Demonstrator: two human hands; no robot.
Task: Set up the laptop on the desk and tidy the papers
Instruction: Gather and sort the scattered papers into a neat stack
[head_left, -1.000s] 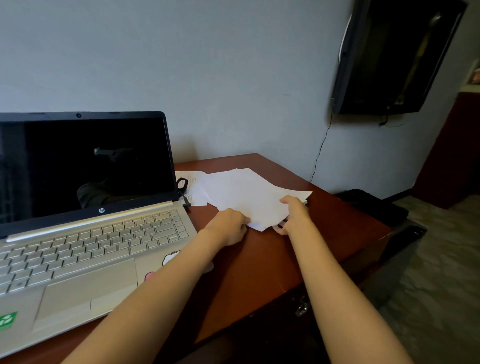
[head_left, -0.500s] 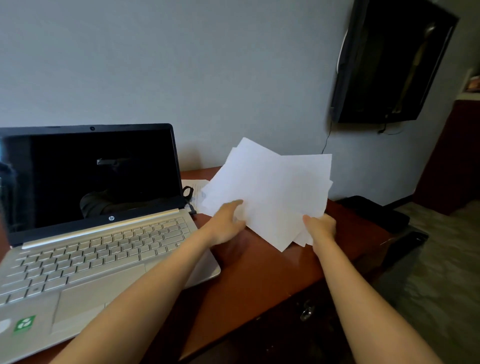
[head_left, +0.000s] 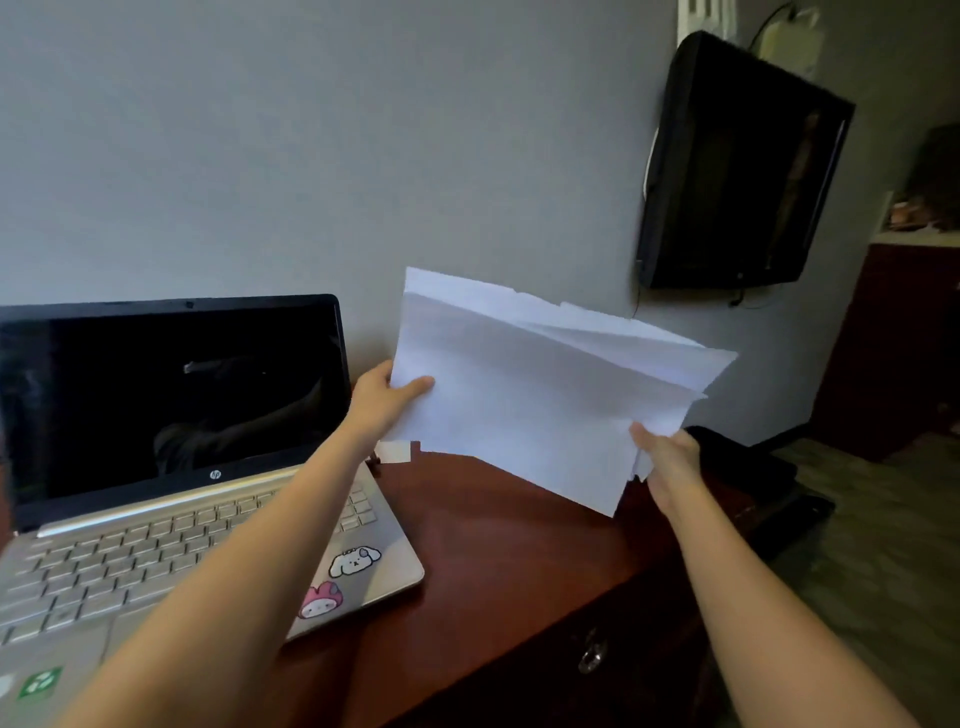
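Left hand pinches papers at left edge, right hand grips lower right corner; uneven stack held upright above desk, likely to square edges; laptop sits open at left

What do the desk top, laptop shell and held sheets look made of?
The desk looks like reddish-brown wood or veneer, probably lacquered, given its soft sheen. The laptop has a matte silver shell, metal or painted plastic, cannot tell. The papers are thin, matte white paper: sheets bend and edges fan out.
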